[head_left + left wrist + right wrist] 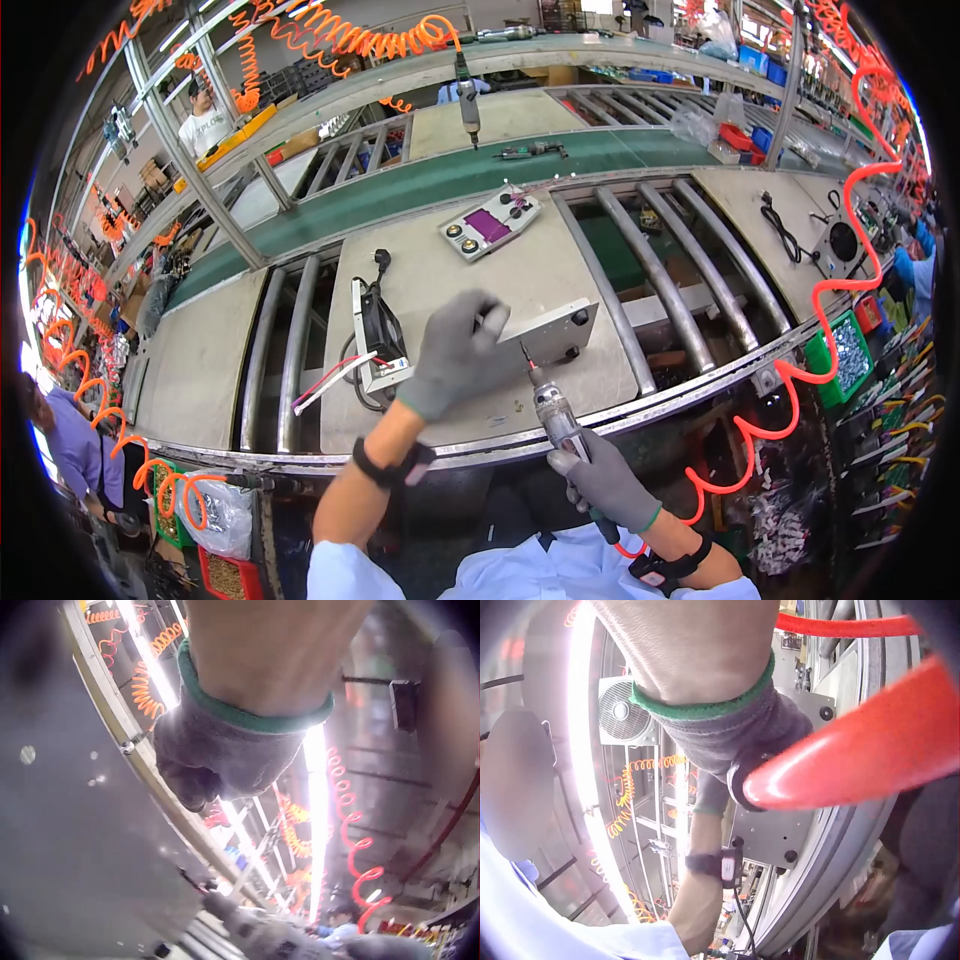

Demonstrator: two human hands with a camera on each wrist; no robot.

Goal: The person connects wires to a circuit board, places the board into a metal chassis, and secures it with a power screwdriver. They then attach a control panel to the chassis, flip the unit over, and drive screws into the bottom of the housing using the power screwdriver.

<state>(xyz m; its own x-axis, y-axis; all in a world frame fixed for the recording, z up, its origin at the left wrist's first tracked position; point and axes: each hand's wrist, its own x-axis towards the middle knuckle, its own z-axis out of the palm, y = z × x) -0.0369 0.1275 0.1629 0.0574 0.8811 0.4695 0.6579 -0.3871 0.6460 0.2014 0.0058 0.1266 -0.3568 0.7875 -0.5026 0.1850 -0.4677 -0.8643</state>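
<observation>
My gloved right hand grips a pneumatic screwdriver, its bit pointing up at the face of a grey metal panel. The bit's tip is right at the panel. Black round feet sit near the panel's corners, and it stands tilted on the work board. My gloved left hand, blurred, overlaps the panel's left end with fingers bent; I cannot tell whether it holds anything. Just left of it is a white metal frame with a black part and loose wires. In the right wrist view a red hose crosses in front of the right hand.
Behind the panel lies a light-coloured housing with a purple patch. Metal rollers flank the board. A green belt runs behind, with a hanging screwdriver over it. The coiled red hose loops at right, near a green bin.
</observation>
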